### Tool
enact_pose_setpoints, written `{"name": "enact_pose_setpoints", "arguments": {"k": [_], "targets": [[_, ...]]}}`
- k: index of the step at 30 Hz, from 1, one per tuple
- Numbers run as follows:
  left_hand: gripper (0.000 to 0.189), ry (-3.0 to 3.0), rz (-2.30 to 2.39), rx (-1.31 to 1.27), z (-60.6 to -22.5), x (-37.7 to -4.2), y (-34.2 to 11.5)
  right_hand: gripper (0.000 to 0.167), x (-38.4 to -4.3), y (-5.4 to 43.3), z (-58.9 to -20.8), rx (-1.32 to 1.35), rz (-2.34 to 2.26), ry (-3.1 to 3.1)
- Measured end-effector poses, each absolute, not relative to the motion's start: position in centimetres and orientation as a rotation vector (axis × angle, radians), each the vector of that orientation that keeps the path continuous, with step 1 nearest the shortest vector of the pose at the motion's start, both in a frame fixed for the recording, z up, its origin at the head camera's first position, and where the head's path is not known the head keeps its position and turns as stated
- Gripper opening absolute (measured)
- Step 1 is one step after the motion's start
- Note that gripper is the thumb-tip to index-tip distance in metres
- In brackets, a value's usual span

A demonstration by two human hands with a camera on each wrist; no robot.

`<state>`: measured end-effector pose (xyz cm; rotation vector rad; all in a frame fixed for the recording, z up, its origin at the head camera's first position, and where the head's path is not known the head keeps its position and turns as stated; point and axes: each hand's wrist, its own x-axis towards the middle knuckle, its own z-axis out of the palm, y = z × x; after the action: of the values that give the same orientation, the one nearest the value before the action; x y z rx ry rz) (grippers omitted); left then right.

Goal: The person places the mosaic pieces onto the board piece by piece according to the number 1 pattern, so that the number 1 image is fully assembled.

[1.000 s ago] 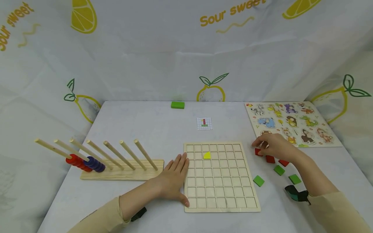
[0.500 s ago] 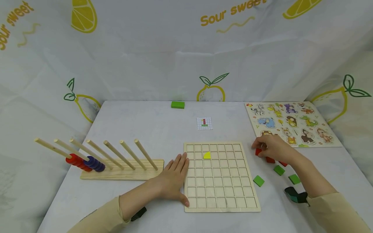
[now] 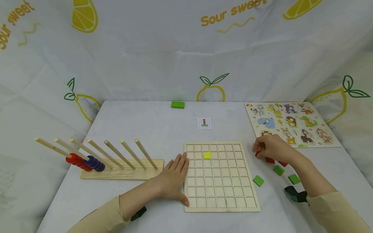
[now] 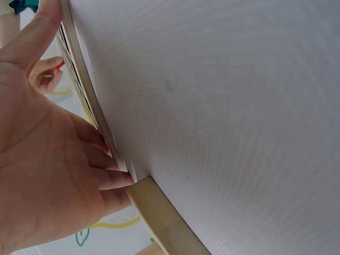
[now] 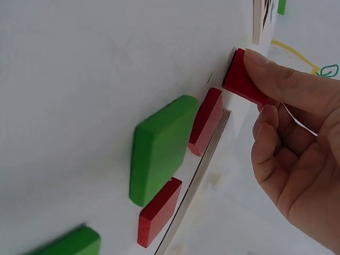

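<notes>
My left hand (image 3: 174, 182) lies with straight fingers along the left edge of the wooden grid board (image 3: 227, 191), thumb on its near left corner. A yellow quarter-round tile (image 3: 207, 155) sits in one upper square of the board. Right of the board, my right hand (image 3: 275, 148) pinches a red square tile (image 5: 239, 79) between thumb and fingers. The right wrist view shows that tile tilted, the thumb across its face; whether it still touches the table I cannot tell. Close by lie two more red tiles (image 3: 270, 160) and several green tiles (image 3: 258, 181).
A pegged wooden stand (image 3: 122, 174) with red and blue beads is left of my left hand. Beyond the board lie a small printed grid card (image 3: 204, 123) and a green block (image 3: 177, 105). An animal puzzle board (image 3: 287, 131) fills the back right corner.
My right hand has shifted very slightly to the right, and the red tile in its fingers has tipped, so less of it shows. The left hand and board stay put.
</notes>
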<state>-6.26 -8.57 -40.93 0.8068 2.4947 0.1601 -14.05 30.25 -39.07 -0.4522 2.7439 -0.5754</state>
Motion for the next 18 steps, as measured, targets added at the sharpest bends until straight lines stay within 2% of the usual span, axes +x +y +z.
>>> {"name": "enact_pose_setpoints", "arguments": {"k": [18], "targets": [[0.136,2.501,0.135,0.821,-40.9,-6.3,-8.5,0.013,-14.0,26.7,-38.2,-0.498,-0.659,2.872]]}}
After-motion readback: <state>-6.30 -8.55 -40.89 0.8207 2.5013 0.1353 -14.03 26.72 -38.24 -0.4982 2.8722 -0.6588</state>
